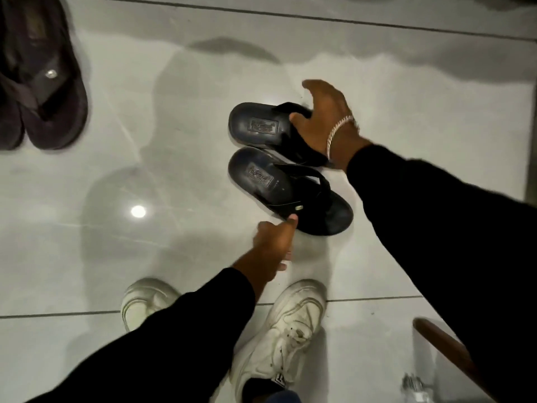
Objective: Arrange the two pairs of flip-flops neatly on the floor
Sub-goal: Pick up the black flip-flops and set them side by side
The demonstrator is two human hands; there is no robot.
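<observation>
Brown pair sits together at 10 o'clock: 1 done. Your spread right hand presses the far black flip-flop near 1 o'clock. Your left hand, fingers loosely curled, thumbs the near black flip-flop, not yet straight.

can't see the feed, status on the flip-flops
left grip thumb on near black flip-flop. right grip on far black flip-flop, hold unclear. dark pair together, far left. white sneaker close behind left grip.
</observation>
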